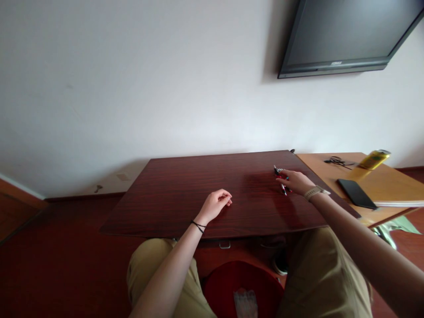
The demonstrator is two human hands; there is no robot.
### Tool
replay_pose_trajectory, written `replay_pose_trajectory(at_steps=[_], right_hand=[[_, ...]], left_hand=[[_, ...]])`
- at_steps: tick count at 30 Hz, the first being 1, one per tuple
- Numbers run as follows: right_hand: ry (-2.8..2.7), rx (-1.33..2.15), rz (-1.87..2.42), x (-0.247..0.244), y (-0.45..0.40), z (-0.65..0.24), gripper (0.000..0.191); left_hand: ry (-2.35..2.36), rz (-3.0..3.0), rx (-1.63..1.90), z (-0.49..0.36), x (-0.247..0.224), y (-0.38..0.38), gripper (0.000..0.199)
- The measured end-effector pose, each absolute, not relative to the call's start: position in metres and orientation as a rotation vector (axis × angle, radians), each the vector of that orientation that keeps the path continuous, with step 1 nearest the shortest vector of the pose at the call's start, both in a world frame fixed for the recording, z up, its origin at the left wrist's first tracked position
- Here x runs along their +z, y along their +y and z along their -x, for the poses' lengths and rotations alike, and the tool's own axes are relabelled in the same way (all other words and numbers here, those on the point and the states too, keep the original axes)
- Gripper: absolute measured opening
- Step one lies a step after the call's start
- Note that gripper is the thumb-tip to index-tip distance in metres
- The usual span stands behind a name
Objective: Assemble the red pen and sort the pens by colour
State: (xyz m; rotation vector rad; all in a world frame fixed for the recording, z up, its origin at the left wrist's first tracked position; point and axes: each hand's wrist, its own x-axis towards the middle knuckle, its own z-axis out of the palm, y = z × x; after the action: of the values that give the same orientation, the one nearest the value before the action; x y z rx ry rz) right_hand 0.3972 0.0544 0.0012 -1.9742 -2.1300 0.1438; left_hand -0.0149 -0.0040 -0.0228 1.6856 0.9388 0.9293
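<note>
Over the middle of the dark red wooden table [185, 176], my left hand [216, 205] is held with its fingers curled together; what they hold, if anything, is too small to tell. On the table's right part lies a small group of pens [283, 189], some with red and silver parts. My right hand [294, 181] reaches over these pens from the right, its fingers partly covering them. Whether its fingertips grip one of them cannot be made out.
A lighter wooden table [404, 183] adjoins on the right, bearing a black phone [357, 193], a black cable [338, 162] and a tilted yellow can [375, 159]. A television [344, 35] hangs above. Below, between my knees, is a red round seat [225, 282].
</note>
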Motion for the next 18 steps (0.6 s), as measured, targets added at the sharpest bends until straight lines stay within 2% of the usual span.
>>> replay_pose_trajectory(at_steps=[8, 15, 18], right_hand=[[-2.153, -0.014, 2.08, -0.004, 0.067, -0.391, 0.036], [-2.178, -0.027, 2.103, -0.012, 0.075, -0.382, 0.021], [-2.159, -0.055, 2.13, -0.015, 0.075, -0.381, 0.021]], left_hand=[[0.957, -1.729, 0.935, 0.016, -0.022, -0.006, 0.019], [0.959, -1.744, 0.94, 0.017, -0.023, -0.006, 0.018], [0.963, -1.751, 0.942, 0.016, -0.021, -0.006, 0.017]])
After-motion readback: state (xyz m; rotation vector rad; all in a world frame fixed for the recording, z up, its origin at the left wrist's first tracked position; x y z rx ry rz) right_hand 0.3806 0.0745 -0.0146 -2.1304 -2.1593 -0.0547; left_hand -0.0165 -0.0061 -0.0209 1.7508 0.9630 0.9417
